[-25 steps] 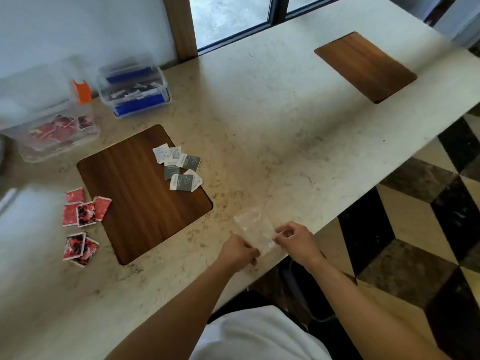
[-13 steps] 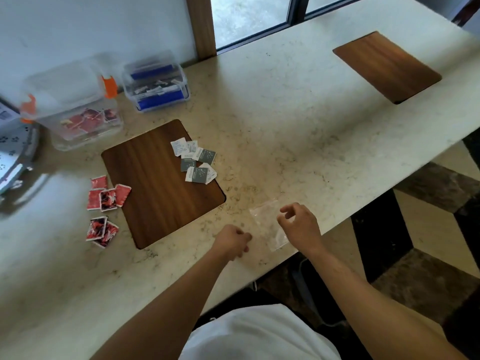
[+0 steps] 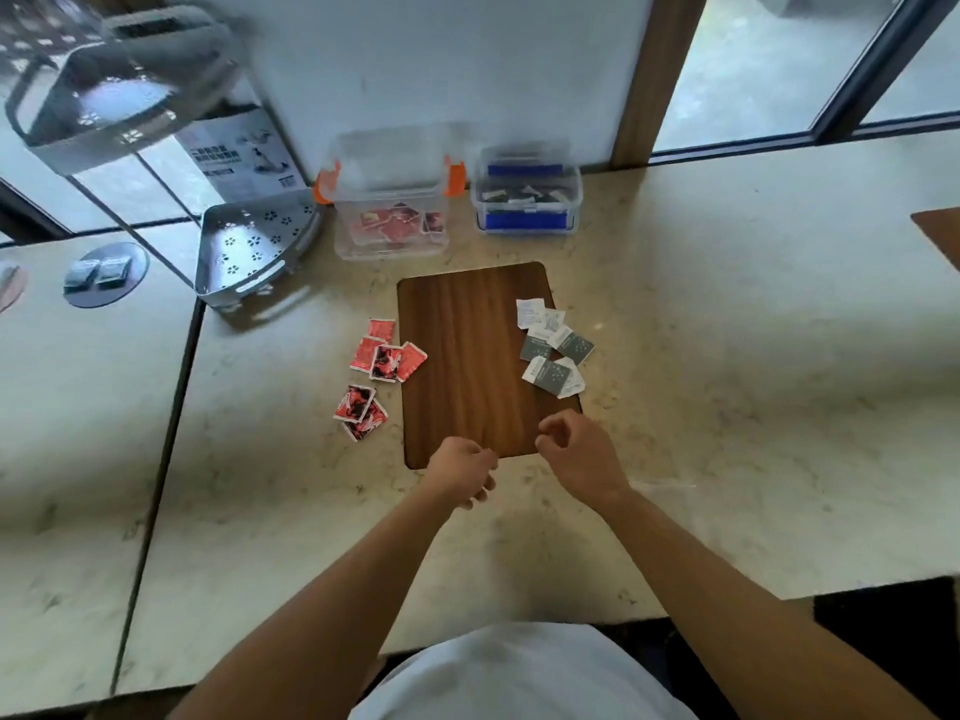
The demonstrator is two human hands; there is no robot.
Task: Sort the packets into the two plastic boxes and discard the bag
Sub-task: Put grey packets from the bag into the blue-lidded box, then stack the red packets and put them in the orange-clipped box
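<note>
**Packets lie in two heaps; both hands empty at the board's near edge**

The red packets (image 3: 382, 374) are heaped on the counter just left of the wooden board (image 3: 470, 356), and the grey-and-white packets (image 3: 553, 348) are spread over the board's right edge. Each heap is set on the side of its matching box: the orange-clipped box (image 3: 390, 210), in which red packets are already seen, stands behind the board to the left, and the blue-clipped box (image 3: 525, 197), in which dark packets are seen, stands just beside it on the right. This grouping is judged to be preparation for scooping each heap straight back into its box. The bag is not found anywhere in view.

The left hand (image 3: 462, 472) and right hand (image 3: 579, 449) are held low over the board's near edge, close together, fingers loosely curled, with nothing made out in either; they are judged ready to reach for the heaps.

The boxes' lids are blurred, so whether they are open cannot be told. The wire rack (image 3: 249, 246) at far left is smeared by motion.
</note>
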